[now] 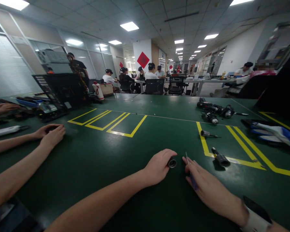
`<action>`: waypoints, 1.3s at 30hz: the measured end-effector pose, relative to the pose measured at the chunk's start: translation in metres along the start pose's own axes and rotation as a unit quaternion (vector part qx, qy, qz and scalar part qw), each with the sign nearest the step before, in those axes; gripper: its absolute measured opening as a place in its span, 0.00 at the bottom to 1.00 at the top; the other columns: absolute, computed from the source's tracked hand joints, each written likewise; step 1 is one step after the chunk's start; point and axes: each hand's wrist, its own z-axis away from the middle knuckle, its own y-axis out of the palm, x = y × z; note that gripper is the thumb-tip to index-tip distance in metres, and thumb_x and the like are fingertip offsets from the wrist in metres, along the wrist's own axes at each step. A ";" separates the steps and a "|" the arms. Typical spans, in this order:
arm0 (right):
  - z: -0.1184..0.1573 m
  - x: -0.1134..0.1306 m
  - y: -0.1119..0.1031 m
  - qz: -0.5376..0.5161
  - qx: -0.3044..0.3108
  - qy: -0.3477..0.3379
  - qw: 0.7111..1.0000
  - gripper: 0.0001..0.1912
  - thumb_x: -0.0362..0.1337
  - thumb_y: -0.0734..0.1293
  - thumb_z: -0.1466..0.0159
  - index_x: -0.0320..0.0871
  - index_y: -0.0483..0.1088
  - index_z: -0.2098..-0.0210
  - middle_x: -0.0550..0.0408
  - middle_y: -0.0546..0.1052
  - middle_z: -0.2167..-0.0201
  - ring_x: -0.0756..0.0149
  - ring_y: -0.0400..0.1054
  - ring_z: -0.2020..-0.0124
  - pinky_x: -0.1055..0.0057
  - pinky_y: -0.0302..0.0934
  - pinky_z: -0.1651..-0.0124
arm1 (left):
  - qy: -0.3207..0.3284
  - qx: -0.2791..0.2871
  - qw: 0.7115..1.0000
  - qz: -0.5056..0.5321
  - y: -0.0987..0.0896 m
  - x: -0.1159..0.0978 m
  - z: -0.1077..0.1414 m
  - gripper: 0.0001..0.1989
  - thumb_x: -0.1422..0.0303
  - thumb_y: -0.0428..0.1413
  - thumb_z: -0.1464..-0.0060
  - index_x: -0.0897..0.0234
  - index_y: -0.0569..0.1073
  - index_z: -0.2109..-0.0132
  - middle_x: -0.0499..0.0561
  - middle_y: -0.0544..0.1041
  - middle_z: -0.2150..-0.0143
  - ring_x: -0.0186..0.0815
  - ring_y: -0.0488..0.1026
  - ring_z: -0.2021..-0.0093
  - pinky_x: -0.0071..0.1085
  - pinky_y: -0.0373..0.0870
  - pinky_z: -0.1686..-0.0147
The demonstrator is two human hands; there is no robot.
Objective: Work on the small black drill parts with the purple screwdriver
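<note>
Above the green tabletop [106,161], my left hand [159,166] is closed round a dark cylindrical part [172,163], its round open end facing me. Just to the right, my right hand [205,183] holds a small screwdriver [193,182] with a purple handle; its thin shaft points up and away. The two hands are a short gap apart. Beyond my right hand lie a dark socket-like part [222,159] and a smaller bit with a thin shaft [206,133], near yellow tape lines.
Black power tools [212,111] lie at the back right, beside blue and white gloves [275,132]. At the left, another person's hands [52,135] hold a dark object. A black rack [60,90] stands at the far left.
</note>
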 end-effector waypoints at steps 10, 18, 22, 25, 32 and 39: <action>0.013 0.018 -0.002 -0.143 -0.015 -0.035 0.989 0.07 0.33 0.56 0.35 0.47 0.64 0.61 0.51 0.75 0.59 0.61 0.71 0.58 0.62 0.66 0.55 | -0.010 -0.017 1.000 -0.014 0.004 0.004 0.000 0.18 0.83 0.51 0.51 0.62 0.66 0.54 0.50 0.71 0.54 0.37 0.68 0.51 0.36 0.66 0.50; 0.023 0.022 -0.008 -0.212 -0.193 -0.079 0.955 0.09 0.38 0.60 0.36 0.50 0.69 0.58 0.54 0.76 0.63 0.62 0.71 0.61 0.66 0.67 0.58 | -0.027 -0.038 0.999 -0.004 0.009 0.009 -0.001 0.17 0.79 0.53 0.50 0.61 0.65 0.53 0.50 0.72 0.55 0.36 0.69 0.53 0.36 0.67 0.52; -0.001 0.024 -0.010 -0.304 -0.154 -0.026 0.940 0.10 0.41 0.59 0.36 0.46 0.71 0.63 0.53 0.76 0.67 0.63 0.72 0.65 0.66 0.67 0.62 | -0.023 -0.052 0.998 -0.006 0.008 0.011 -0.004 0.17 0.80 0.53 0.51 0.61 0.66 0.53 0.50 0.73 0.56 0.36 0.70 0.53 0.35 0.67 0.52; -0.022 0.020 -0.008 -0.372 -0.125 0.012 0.920 0.13 0.44 0.60 0.36 0.44 0.72 0.63 0.52 0.76 0.68 0.62 0.71 0.65 0.64 0.66 0.61 | -0.024 -0.063 0.998 -0.009 0.007 0.013 -0.007 0.17 0.81 0.53 0.51 0.62 0.66 0.54 0.50 0.73 0.56 0.36 0.70 0.54 0.35 0.67 0.53; -0.036 0.011 -0.005 -0.439 -0.123 0.041 0.889 0.14 0.46 0.62 0.38 0.42 0.72 0.68 0.53 0.75 0.72 0.63 0.69 0.68 0.65 0.64 0.64 | -0.017 -0.069 0.997 -0.018 0.008 0.019 -0.008 0.16 0.80 0.53 0.50 0.62 0.67 0.54 0.49 0.73 0.56 0.35 0.70 0.55 0.34 0.67 0.53; -0.033 0.007 -0.006 -0.457 -0.165 0.027 0.873 0.13 0.46 0.62 0.39 0.43 0.72 0.70 0.54 0.75 0.74 0.64 0.69 0.71 0.67 0.64 0.67 | -0.025 -0.056 0.998 -0.022 0.007 0.018 -0.010 0.16 0.80 0.53 0.50 0.62 0.67 0.54 0.49 0.73 0.57 0.36 0.70 0.56 0.34 0.67 0.54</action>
